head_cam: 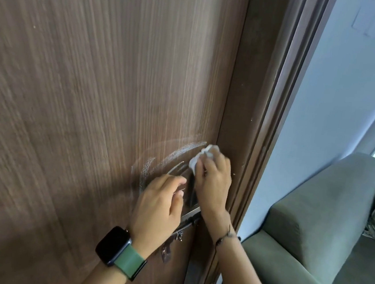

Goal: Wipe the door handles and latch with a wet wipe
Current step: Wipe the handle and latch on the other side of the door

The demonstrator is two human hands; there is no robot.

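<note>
A brown wood-grain door [83, 84] fills most of the head view. My right hand [212, 181] grips a crumpled white wet wipe [203, 158] and presses it against the top of the metal door handle [191, 197] near the door's right edge. My left hand [159, 203] has its fingers curled around the handle's left side. Below the hands sits a metal sliding latch [181, 232], partly hidden by my wrists. Curved wet streaks [156, 161] mark the door surface around the handle.
The dark door frame [260, 126] runs along the right of the door. Beyond it is a pale wall [339, 100] and a green-grey sofa [323, 225] with a cushion. A black watch on a green strap [115, 247] is on my left wrist.
</note>
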